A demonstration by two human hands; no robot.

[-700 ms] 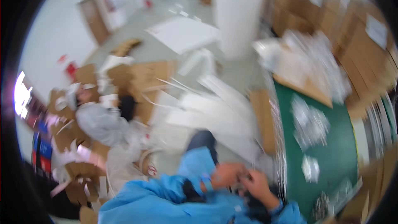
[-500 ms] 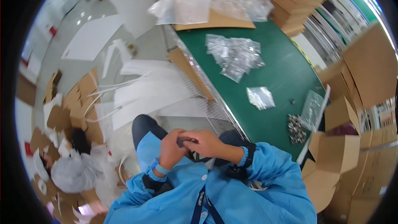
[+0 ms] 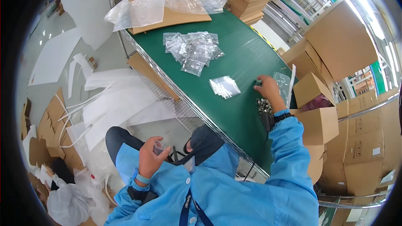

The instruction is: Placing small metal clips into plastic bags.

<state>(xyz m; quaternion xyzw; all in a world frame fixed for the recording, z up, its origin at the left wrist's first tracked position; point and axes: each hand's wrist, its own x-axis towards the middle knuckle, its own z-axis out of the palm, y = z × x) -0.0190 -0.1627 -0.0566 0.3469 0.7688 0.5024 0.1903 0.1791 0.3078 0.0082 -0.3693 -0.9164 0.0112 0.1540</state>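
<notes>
Above my lap, my left hand (image 3: 150, 157) is closed round a small clear plastic item (image 3: 158, 147); whether it is a bag or a cup I cannot tell. My right hand (image 3: 269, 88) reaches over the green table, with thumb and forefinger curled together at a small dark spot that I cannot make out. Just nearer than that hand lies a pile of small shiny metal parts (image 3: 264, 106). A stack of flat clear bags (image 3: 225, 87) rests left of it. Farther back is a larger heap of clear zip bags (image 3: 193, 50), with small contents I cannot identify.
The green table (image 3: 228, 119) has a metal edge along my side. Bubble wrap (image 3: 144, 10) and cardboard lie at its far end. Open cartons (image 3: 318, 121) stand at the right. White foam sheets (image 3: 121, 96) cover the floor at left, where another person (image 3: 69, 201) is low down.
My hands have parted from over my lap. The right one has moved out to the table beside the metal parts; the left stays low with the clear plastic item. The view has turned rightward.
</notes>
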